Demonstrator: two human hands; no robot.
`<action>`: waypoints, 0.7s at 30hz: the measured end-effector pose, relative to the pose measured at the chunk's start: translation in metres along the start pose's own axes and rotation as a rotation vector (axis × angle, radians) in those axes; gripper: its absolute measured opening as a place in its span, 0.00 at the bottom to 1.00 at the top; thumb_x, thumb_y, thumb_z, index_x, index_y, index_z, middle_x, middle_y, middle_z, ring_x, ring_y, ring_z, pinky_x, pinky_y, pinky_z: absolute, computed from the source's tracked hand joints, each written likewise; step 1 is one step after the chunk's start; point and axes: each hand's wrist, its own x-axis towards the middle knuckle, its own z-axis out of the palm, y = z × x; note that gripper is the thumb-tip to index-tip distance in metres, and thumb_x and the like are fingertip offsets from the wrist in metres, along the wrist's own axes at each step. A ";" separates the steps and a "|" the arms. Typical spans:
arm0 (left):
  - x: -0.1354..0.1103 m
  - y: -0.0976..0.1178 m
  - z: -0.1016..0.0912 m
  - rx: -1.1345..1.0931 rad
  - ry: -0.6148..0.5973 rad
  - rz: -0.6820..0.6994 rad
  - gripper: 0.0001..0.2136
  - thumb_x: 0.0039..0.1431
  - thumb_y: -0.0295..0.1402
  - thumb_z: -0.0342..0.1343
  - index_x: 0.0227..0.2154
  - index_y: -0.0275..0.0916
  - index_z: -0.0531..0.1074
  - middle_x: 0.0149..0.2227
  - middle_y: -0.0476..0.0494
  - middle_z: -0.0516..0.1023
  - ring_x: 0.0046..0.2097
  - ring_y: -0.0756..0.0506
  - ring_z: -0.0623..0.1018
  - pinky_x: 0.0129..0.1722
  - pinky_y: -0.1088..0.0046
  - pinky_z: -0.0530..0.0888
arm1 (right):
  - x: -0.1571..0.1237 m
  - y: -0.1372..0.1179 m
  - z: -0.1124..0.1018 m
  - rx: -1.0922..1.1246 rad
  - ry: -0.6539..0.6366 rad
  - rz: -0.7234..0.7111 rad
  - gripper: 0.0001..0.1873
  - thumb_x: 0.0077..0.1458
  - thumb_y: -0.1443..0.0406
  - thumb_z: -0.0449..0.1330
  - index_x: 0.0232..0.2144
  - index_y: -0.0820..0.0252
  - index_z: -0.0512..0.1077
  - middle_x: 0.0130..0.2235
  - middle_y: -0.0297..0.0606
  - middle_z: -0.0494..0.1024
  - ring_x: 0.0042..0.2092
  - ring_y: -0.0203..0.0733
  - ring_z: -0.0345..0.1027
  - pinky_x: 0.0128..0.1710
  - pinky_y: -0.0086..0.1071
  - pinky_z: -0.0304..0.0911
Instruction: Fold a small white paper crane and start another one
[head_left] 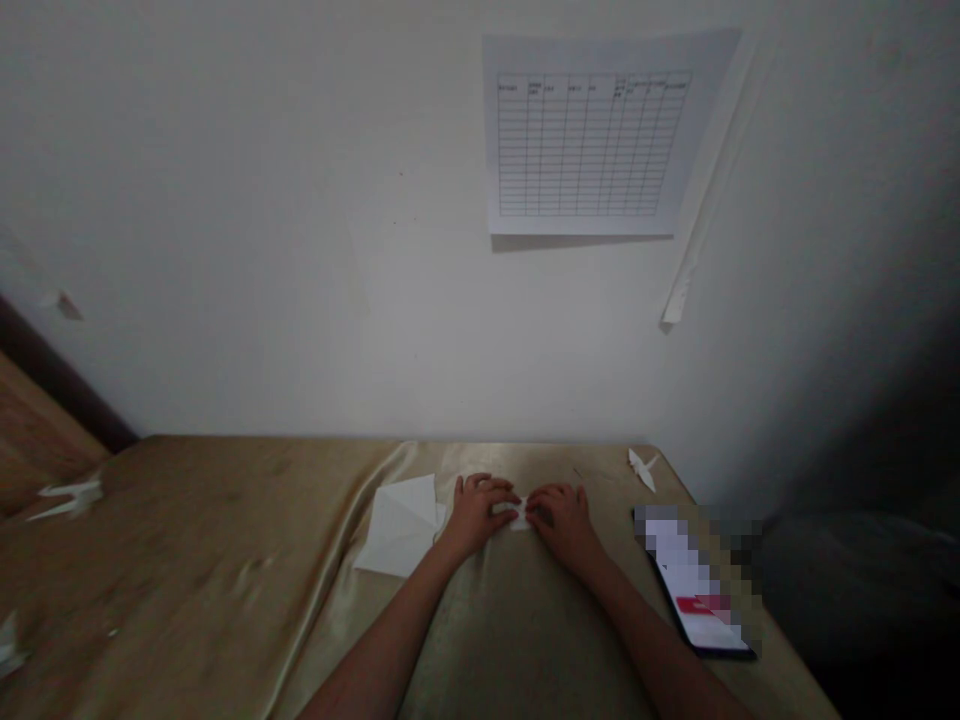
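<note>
Both hands meet over a small piece of white paper (520, 521) lying on the gold tablecloth (517, 630). My left hand (482, 510) pinches its left side between thumb and fingers. From the other side, my right hand (561, 516) has its fingertips closed on the right edge. Much of the paper is hidden under the fingers, so its folds cannot be made out. Close to my left wrist lies a larger creased white sheet (397, 525), with a smaller bit of paper poking out at its right.
A folded paper crane (642, 470) sits at the back right, above a phone (694, 585) with its screen lit. Another folded white paper (71, 497) is at the far left. On the wall behind hangs a printed table sheet (592, 145).
</note>
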 end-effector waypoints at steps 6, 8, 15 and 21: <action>0.000 -0.004 0.004 0.024 0.019 0.013 0.10 0.57 0.43 0.62 0.43 0.61 0.78 0.56 0.57 0.75 0.61 0.37 0.64 0.64 0.43 0.48 | 0.001 -0.001 0.001 0.008 -0.009 0.015 0.10 0.59 0.62 0.56 0.39 0.48 0.77 0.50 0.35 0.77 0.56 0.48 0.62 0.63 0.57 0.33; 0.000 -0.003 0.004 0.025 0.023 0.001 0.10 0.57 0.44 0.62 0.43 0.61 0.78 0.56 0.56 0.75 0.61 0.37 0.64 0.64 0.44 0.48 | 0.001 -0.001 0.002 0.001 -0.012 0.021 0.10 0.59 0.62 0.56 0.40 0.48 0.77 0.50 0.35 0.77 0.56 0.48 0.62 0.63 0.58 0.32; 0.001 0.001 0.003 0.017 0.042 -0.024 0.10 0.56 0.44 0.63 0.42 0.60 0.79 0.55 0.56 0.76 0.60 0.37 0.65 0.64 0.44 0.49 | 0.001 -0.005 0.002 -0.009 0.019 0.011 0.09 0.60 0.62 0.55 0.38 0.50 0.76 0.49 0.36 0.77 0.56 0.49 0.63 0.63 0.60 0.34; 0.000 0.005 0.001 0.017 0.037 -0.041 0.09 0.56 0.44 0.62 0.41 0.58 0.79 0.55 0.55 0.76 0.60 0.37 0.65 0.64 0.46 0.49 | 0.000 -0.005 0.005 -0.028 0.029 0.026 0.08 0.60 0.61 0.55 0.38 0.50 0.75 0.48 0.36 0.77 0.55 0.49 0.63 0.62 0.62 0.35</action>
